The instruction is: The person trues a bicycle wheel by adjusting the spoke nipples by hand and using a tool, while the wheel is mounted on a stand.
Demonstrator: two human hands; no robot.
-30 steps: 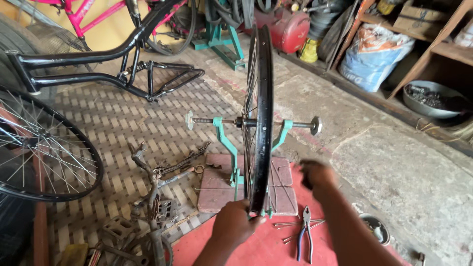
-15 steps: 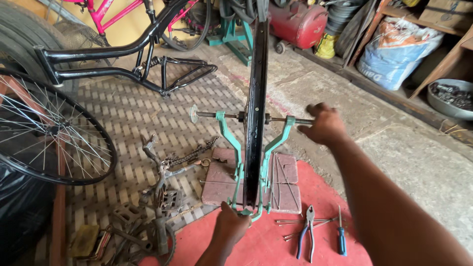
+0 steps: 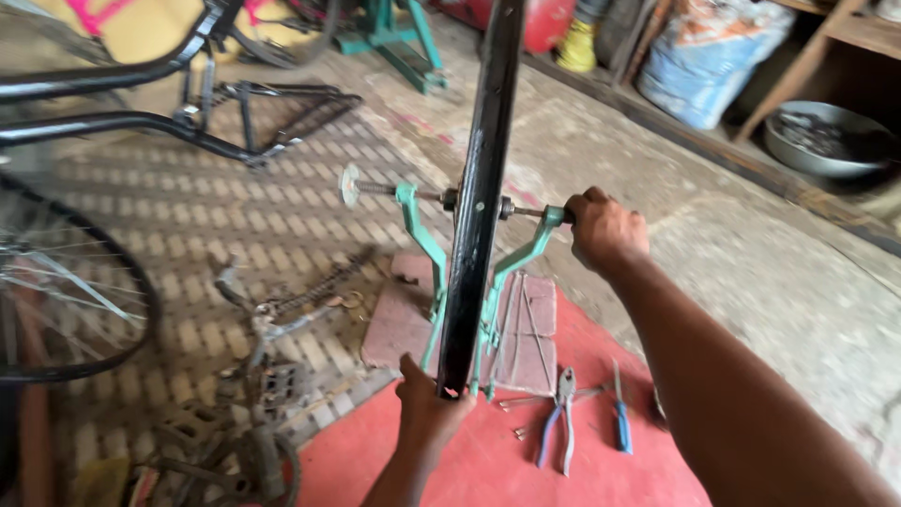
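Note:
A black bicycle wheel rim [image 3: 479, 188] stands upright in a green truing stand [image 3: 418, 235], seen edge-on in the middle of the head view. My left hand [image 3: 427, 408] grips the rim at its lowest near part. My right hand [image 3: 605, 230] is closed around the right end of the stand's axle rod. The rod's left end carries a round knob [image 3: 350, 185]. The stand's foot rests on a reddish stone slab [image 3: 404, 319].
Pliers [image 3: 561, 413] and a blue-handled screwdriver [image 3: 621, 422] lie on the red mat [image 3: 526, 469]. A spoked wheel [image 3: 66, 291] stands left, a black bicycle frame [image 3: 150, 122] behind it. Pedals, chain and crank parts [image 3: 253, 376] litter the brick floor. A metal basin [image 3: 826, 141] sits right.
My right hand rose from the mat to the right end of the axle rod and closed on it. The camera moved closer to the wheel. My left hand stays on the rim's bottom.

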